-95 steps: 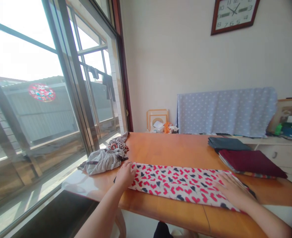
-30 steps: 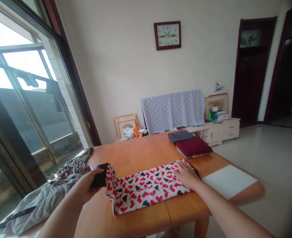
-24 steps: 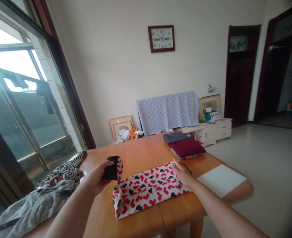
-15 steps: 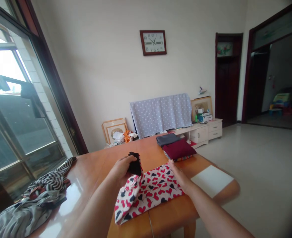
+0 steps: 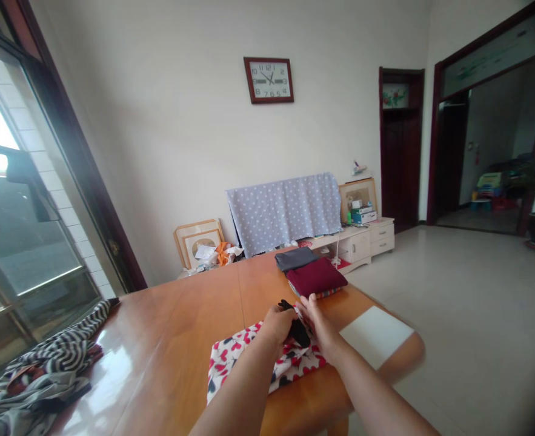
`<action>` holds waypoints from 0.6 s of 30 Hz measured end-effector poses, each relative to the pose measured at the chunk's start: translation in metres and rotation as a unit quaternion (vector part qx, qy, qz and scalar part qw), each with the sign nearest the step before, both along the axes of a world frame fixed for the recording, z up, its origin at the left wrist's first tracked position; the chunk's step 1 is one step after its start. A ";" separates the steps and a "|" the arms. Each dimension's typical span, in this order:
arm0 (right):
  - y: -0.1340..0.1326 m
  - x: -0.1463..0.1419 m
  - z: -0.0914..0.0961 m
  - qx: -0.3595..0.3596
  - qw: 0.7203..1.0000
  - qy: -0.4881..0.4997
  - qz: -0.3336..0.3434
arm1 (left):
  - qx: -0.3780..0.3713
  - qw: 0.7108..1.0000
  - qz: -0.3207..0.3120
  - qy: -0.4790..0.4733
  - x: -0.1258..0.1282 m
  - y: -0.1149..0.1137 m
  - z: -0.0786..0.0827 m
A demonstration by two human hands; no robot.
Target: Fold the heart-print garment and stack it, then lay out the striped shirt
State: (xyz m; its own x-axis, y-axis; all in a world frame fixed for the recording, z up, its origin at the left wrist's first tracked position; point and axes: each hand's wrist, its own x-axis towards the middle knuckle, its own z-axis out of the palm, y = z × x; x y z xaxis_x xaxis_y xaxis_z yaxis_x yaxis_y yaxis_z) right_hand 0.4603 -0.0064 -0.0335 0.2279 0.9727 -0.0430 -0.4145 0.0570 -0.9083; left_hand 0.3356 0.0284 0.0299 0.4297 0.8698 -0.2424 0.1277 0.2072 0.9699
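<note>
Checking the two hands: what has just changed?

They have closed in on each other. A moment ago the left hand (image 5: 276,324) held a black strip of fabric (image 5: 298,332) up, well apart from the right hand (image 5: 317,328). Now the two sit just beside each other, above the near part of the orange-brown wooden worktop (image 5: 171,315).

How is the left hand set?

Pinching. Its fingers and thumb are pressed together on the black strip, which hangs down between the hands.

And the right one?

Its fingers are together and pointing up, with the tips at the top edge of the fabric, right beside the black strip. Whether they are pinching anything, I can't tell.

Where's the heart-print cloth (image 5: 226,363) now?

Still on the worktop, but no longer a long flat band. It is shorter and gathered up towards the hands, with part of it hidden behind the forearms.

What's around it?

A white board (image 5: 376,336) lies just to its right. Beyond the hands are a maroon folded cloth (image 5: 315,277) and a dark grey folded cloth (image 5: 295,259). A striped garment pile (image 5: 44,357) sits well off to the left.
</note>
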 end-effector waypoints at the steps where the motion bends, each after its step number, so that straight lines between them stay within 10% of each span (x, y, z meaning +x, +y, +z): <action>1: -0.001 0.000 0.002 -0.003 1.000 0.008 0.001 | -0.004 1.000 0.003 0.004 0.003 -0.001 -0.004; 7: -0.008 0.004 0.005 0.016 0.999 0.031 -0.011 | 0.014 0.999 0.036 -0.014 -0.007 -0.005 -0.006; 18: -0.008 0.003 -0.005 0.020 0.990 -0.125 -0.061 | 0.241 0.956 0.147 0.083 -0.121 0.010 -0.017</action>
State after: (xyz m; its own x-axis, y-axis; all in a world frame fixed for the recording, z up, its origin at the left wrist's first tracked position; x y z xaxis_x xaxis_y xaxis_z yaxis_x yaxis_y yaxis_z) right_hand 0.4636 -0.0145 -0.0388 0.3428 0.9370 0.0678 -0.1657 0.1313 -0.9774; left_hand 0.2147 0.0380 0.0134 0.1402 0.9748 0.1736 0.2934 -0.2084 0.9330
